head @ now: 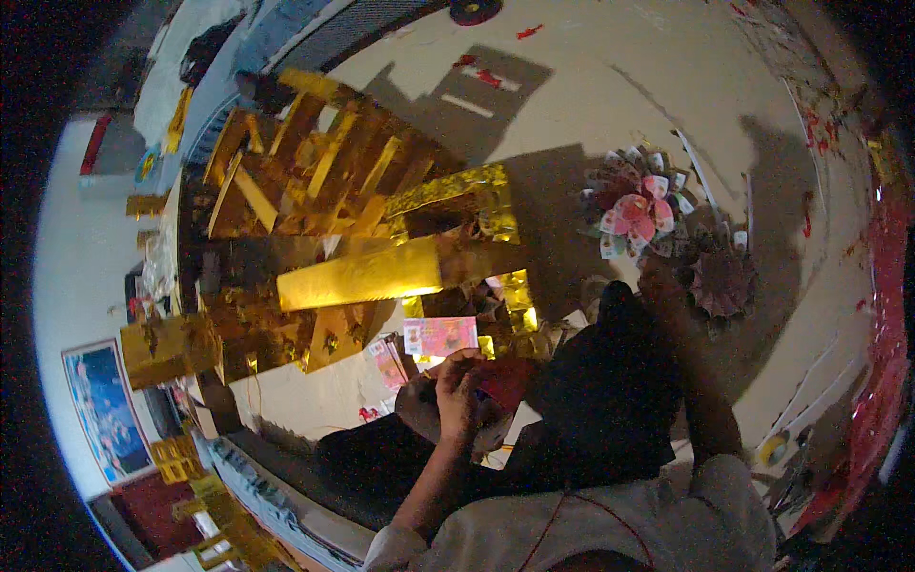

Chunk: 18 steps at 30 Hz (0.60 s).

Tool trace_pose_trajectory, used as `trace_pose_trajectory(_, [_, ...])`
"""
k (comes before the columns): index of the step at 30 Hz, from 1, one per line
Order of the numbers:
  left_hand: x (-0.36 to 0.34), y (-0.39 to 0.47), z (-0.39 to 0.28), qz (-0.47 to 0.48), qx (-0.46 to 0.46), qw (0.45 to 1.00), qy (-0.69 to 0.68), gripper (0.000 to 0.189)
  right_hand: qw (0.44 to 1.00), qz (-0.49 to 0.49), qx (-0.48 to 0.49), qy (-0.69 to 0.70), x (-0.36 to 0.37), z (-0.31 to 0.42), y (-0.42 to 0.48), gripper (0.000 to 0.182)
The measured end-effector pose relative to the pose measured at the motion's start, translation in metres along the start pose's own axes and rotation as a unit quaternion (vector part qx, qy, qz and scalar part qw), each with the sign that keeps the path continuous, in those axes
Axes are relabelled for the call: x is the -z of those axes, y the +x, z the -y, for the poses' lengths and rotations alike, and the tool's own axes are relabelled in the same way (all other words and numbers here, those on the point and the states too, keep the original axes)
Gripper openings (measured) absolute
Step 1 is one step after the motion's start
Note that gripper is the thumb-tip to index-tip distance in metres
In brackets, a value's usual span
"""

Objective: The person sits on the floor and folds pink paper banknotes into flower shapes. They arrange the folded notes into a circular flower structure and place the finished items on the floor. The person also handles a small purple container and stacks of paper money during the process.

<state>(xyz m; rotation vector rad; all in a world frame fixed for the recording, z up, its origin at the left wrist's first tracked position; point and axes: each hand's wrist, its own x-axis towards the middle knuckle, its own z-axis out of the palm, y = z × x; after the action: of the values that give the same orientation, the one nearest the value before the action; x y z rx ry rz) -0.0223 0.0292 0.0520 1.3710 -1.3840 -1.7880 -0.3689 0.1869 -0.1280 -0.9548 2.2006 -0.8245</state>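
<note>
My left hand (457,393) is raised in front of my lap, its fingers bent and closed at the lower edge of a pink printed paper note (439,336). Dark red material (504,382) lies just right of that hand, too shaded to make out. My right arm reaches forward over my dark-clothed knee, and my right hand (661,279) is in deep shadow. It is nearest to a flower-shaped piece of folded printed notes (636,214) with a pink centre; whether it grips this is not visible. A dark pleated paper rosette (722,282) is beside it.
Gold foil-covered boxes (361,275) and gold panels (322,150) are piled ahead to the left. More pink notes (388,363) lie beside a gold-edged open box (520,297). Red scraps (529,31) dot the floor. A tape roll (773,450) is at right, near red plastic sheeting (886,300).
</note>
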Motion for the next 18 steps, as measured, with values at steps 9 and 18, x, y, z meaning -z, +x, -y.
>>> trace_pose_trajectory(9, [0.061, -0.024, 0.053, -0.102, 0.088, 0.982, -0.131, 0.02, 0.916, 0.069, 0.381, 0.103, 0.076, 0.344, 0.031, 0.078])
trace_pose_trajectory(18, [0.095, -0.036, 0.068, -0.143, 0.019, 0.966, -0.214, 0.019, 0.89, 0.188, 0.385, -0.156, 0.054, 0.435, 0.012, 0.071])
